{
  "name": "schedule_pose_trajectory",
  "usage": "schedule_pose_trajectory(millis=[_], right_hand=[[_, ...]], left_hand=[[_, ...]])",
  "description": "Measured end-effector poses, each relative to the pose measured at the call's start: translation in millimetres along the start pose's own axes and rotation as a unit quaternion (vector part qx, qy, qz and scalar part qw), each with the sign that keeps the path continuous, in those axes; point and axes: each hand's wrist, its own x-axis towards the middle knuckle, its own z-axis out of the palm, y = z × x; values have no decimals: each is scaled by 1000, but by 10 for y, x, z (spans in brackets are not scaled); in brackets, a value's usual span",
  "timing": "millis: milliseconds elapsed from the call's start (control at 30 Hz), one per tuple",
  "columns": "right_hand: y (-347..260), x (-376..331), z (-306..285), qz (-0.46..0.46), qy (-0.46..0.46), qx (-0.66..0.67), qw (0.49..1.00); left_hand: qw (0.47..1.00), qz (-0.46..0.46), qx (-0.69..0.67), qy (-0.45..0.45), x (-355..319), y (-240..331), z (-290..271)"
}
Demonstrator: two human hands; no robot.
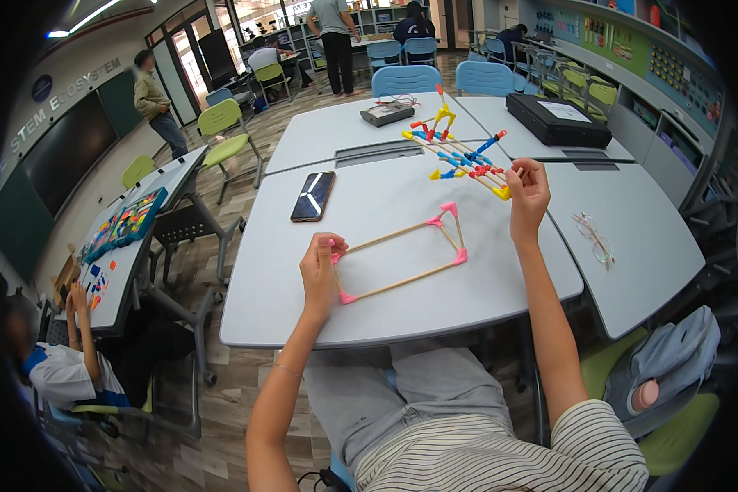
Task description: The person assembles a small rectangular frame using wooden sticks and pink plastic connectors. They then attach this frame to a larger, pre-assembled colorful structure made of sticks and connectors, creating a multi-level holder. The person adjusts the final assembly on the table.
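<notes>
A flat frame of wooden sticks with pink corner connectors lies on the white table in front of me. My left hand is closed on the pink connector at its left end. Beyond and to the right stands a stick model with red, blue and yellow connectors. My right hand is raised in a pinch right beside the model's yellow corner connector. Whatever lies between those fingertips is too small to make out.
A dark phone lies left of the frame. Behind are a grey meter-like device with red wires and a black case. Glasses rest on the right table. A seated person works at the left.
</notes>
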Motion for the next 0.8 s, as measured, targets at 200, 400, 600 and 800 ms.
schedule_pose_trajectory(millis=[200, 400, 600, 800], right_hand=[[-323, -150, 155, -87, -27, -17, 996], [-747, -269, 372, -201, -99, -10, 975], [-1002, -710, 567, -222, -133, 44, 965], [-940, -1191, 736, -200, -145, 24, 969]], left_hand=[[999, 8, 24, -36, -14, 24, 63], [997, 39, 55, -50, -30, -4, 57], [993, 65, 81, -53, -40, 18, 56], [986, 130, 100, 24, -54, -14, 37]])
